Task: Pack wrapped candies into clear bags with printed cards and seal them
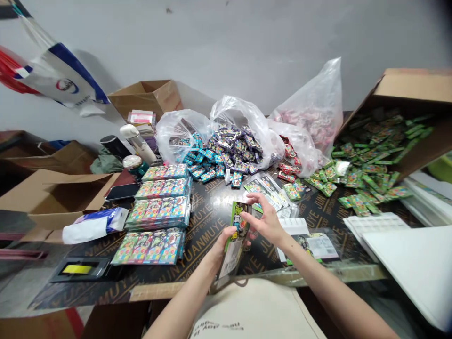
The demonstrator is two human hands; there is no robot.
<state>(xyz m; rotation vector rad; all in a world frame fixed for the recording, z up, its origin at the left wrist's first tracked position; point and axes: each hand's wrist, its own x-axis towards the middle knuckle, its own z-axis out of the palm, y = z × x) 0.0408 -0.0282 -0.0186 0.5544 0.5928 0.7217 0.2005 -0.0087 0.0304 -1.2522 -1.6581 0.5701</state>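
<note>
My left hand (223, 241) grips a clear flat sleeve (233, 245) from below, holding it upright over the dark table (208, 212). A small green packet (239, 221) sits at the sleeve's top. My right hand (265, 221) pinches that green packet with thumb and fingers. Just beyond my hands lies a fanned pile of clear sleeves (270, 193). Four stacks of filled colourful packs (158, 212) lie in a column to the left.
Plastic bags hold blue packets (226, 150) and red packets (293, 157). A tipped cardboard box (399, 117) spills green packets (356, 179). Open boxes (56, 197), bottles (137, 143), a tissue pack (93, 225) and a tape dispenser (79, 269) sit left; white sheets (413, 259) right.
</note>
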